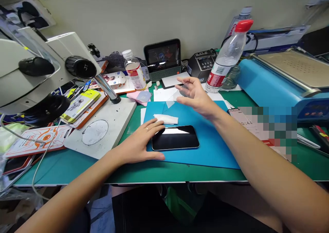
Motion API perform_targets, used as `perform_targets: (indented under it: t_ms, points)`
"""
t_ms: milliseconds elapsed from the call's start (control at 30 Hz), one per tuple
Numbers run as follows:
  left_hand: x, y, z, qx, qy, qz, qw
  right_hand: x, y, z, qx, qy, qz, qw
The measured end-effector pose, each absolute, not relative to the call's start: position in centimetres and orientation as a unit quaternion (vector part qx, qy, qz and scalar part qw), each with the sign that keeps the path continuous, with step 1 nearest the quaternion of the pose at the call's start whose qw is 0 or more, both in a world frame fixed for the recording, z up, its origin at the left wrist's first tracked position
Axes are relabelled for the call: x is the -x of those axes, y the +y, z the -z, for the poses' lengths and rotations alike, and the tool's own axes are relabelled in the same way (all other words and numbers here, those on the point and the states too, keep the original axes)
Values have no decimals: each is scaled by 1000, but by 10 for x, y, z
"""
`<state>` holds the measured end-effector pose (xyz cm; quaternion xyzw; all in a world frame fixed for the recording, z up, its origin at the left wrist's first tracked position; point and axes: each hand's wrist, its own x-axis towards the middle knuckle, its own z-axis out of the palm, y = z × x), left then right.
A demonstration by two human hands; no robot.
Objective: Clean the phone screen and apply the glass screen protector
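Note:
A black-screened smartphone point(177, 141) lies face up on a blue mat point(213, 150). My left hand point(140, 142) is at its left end, fingers stretched out and thumb along the near side. Just beyond the phone is a folded white cloth or wipe point(167, 119), close to my left fingertips. Over the far part of the mat I see my right hand point(191, 94) raised, thumb and fingers apart. By its fingertips is a clear, thin film point(169, 103); whether the fingers touch it cannot be made out.
A microscope point(82, 63) stands on a pale base at left, beside stacked packages point(81, 106). Bottles, including a red-capped one point(224, 61), and a small display point(162, 59) line the back. At right are a blue machine point(272, 89) and a partly pixelated phone point(257, 126).

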<state>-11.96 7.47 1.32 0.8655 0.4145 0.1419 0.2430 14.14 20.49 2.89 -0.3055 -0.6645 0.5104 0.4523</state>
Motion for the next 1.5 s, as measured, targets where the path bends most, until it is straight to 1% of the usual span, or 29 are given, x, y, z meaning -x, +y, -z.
perform_targets:
  t_ms: [67, 167, 233, 400, 500, 567, 633, 700, 800, 833, 900, 1000, 1100, 1200, 1333, 1400, 1500]
  points:
    - [119, 81, -19, -868, 418, -175, 203, -145, 203, -36, 349, -665, -499, 432]
    - [117, 99, -29, -848, 472, -214, 114, -153, 198, -45, 415, -678, -475, 377]
    - [114, 114, -32, -833, 515, -183, 78, -160, 193, -46, 447, -691, -453, 342]
    - [110, 139, -21, -829, 526, -168, 89, -176, 180, -32, 553, -706, -364, 252]
    - [112, 140, -14, -825, 523, -190, 103, -176, 175, -25, 595, -729, -261, 216]
    - [114, 138, -13, -820, 520, -215, 110, -170, 172, -27, 581, -754, -189, 241]
    - [116, 136, -16, -814, 513, -247, 115, -160, 169, -35, 542, -779, -152, 277]
    - [116, 135, -19, -810, 503, -276, 120, -146, 168, -44, 488, -811, -170, 276]
    - [113, 134, -22, -809, 475, -326, 120, -126, 169, -48, 389, -866, -231, 214]
    - [112, 134, -22, -809, 461, -346, 115, -121, 170, -45, 360, -878, -239, 207]
    - [110, 132, -22, -808, 433, -387, 102, -114, 171, -37, 325, -887, -238, 226]
    - [108, 130, -22, -802, 411, -424, 90, -113, 167, -25, 338, -863, -249, 281]
    - [107, 129, -24, -800, 409, -429, 94, -115, 161, -22, 365, -832, -276, 314]
    - [107, 128, -26, -801, 416, -422, 83, -115, 155, -23, 350, -832, -283, 325]
    - [106, 126, -27, -802, 411, -426, 73, -111, 151, -20, 337, -843, -251, 335]
    - [104, 125, -26, -817, 398, -411, 76, -111, 150, -19, 338, -843, -235, 347]
    - [101, 124, -23, -830, 406, -378, 50, -113, 151, -18, 334, -838, -218, 371]
